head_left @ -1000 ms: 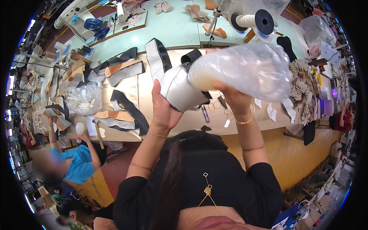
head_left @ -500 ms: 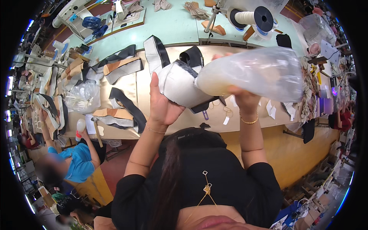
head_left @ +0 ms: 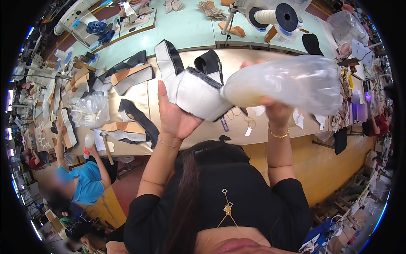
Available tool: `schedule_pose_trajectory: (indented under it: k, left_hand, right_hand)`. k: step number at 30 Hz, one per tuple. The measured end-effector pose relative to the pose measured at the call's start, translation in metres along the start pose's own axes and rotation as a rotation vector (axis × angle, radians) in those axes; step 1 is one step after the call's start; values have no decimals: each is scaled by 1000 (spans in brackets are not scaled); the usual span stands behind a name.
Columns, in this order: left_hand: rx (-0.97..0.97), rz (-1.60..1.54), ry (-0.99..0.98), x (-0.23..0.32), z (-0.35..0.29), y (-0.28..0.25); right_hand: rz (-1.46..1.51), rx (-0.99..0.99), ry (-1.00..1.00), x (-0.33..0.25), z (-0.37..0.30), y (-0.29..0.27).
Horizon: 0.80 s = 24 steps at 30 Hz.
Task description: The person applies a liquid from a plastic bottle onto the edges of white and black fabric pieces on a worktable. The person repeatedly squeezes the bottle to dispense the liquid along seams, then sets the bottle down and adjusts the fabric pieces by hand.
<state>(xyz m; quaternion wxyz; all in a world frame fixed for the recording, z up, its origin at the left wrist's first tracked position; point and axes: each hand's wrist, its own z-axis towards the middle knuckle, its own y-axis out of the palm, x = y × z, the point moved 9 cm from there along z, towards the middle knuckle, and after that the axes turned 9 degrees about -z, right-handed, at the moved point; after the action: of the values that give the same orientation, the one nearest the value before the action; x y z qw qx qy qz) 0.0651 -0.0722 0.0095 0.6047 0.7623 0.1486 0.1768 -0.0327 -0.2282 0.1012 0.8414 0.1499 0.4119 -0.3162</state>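
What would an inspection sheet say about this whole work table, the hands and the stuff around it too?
Surface: tan-topped table, many items spread on it.
Held things: white-and-black piece; cloudy bottle, its tip near the piece, contact unclear.
Clutter: see-through bag, brown-and-black pieces, small purple tool, white tag.
Hands: left hand holds the piece, thumb apart; right hand grips the bottle.
Cables: nothing seen clearly near the hands.
Surroundings: pale green table, sewing machine, blue fan, white spool; co-worker in blue at left.

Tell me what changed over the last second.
The bottle and right hand moved right, exposing more of the dark edge on the white piece. The left hand shifted slightly left. Unchanged: right hand grips the bottle, left supports the piece.
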Motion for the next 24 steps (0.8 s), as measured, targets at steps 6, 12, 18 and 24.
schedule_pose_trajectory:
  k: [6,12,18,24]
  left_hand:
    - [15,-25,18,-1,-2,1]
    - [11,5,-10,-3,0,4]
    - [-178,37,-140,-17,-1,16]
    - [-76,-24,-180,-32,-1,12]
  right_hand:
    - [-119,65,97,15,-10,-25]
    - [-375,171,95,9,-12,-41]
    - [-294,78,81,-2,-15,-6]
    - [-177,-194,154,2,-18,34]
